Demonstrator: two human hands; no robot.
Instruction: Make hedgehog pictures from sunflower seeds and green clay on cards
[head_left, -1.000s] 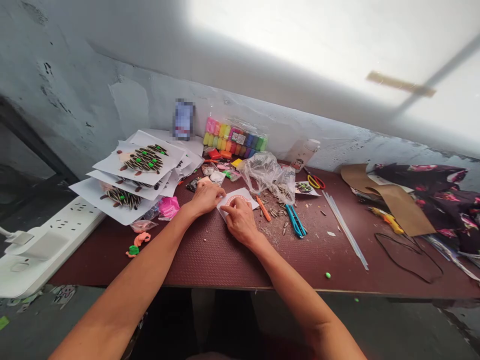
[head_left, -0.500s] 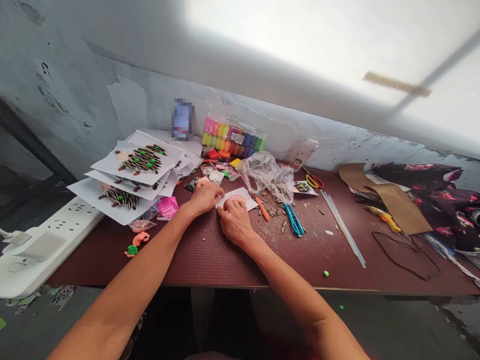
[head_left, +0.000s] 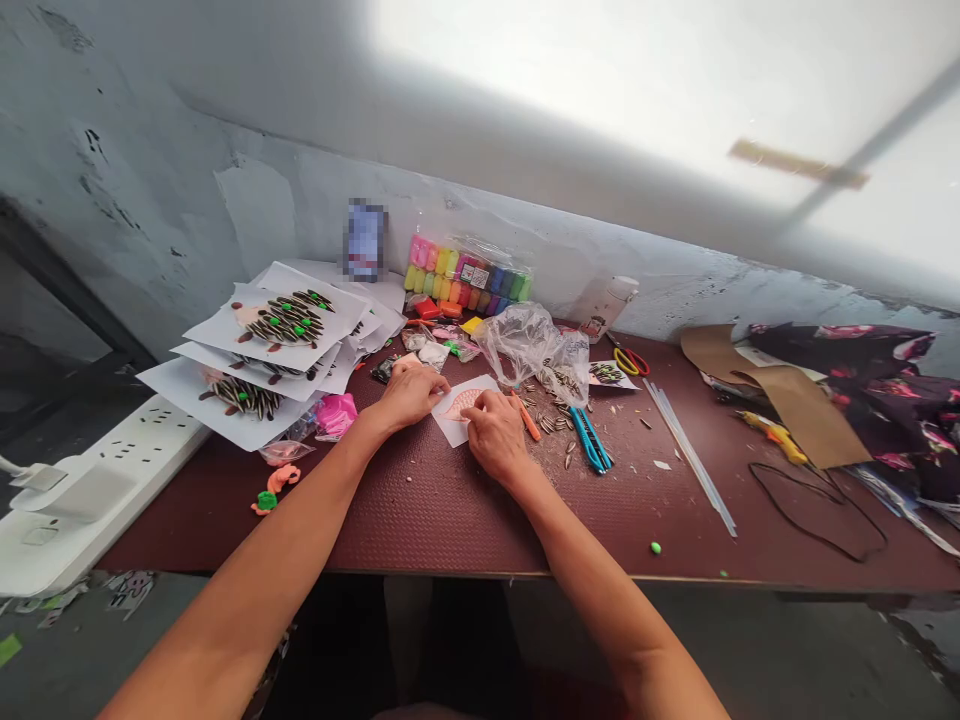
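Note:
A small white paper card point(head_left: 450, 432) lies at a tilt on the table, bearing a flat orange patterned shape point(head_left: 459, 404). My left hand point(head_left: 411, 393) rests at the card's left edge, fingers bent together and tips on the paper. Over the card's right part is my right hand point(head_left: 496, 432), its fingers curled in and tips at the orange shape. Whatever is between those fingertips, if anything, is hidden. Just beyond the right hand lie an orange craft tool point(head_left: 529, 418) and loose sunflower seeds point(head_left: 551, 420).
Stacked sheets with seed-covered hedgehogs point(head_left: 289, 322) stand left, beside a power strip point(head_left: 112, 470). Behind are packed coloured clays point(head_left: 469, 275), a plastic bag point(head_left: 517, 340) and a bottle point(head_left: 607, 308). Right: a teal utility knife point(head_left: 591, 442), scissors point(head_left: 628, 360), glue sticks point(head_left: 690, 458), a glue gun point(head_left: 776, 437).
My right hand has shifted right across the card, uncovering more of the orange shape. My left hand stays at the card's left edge.

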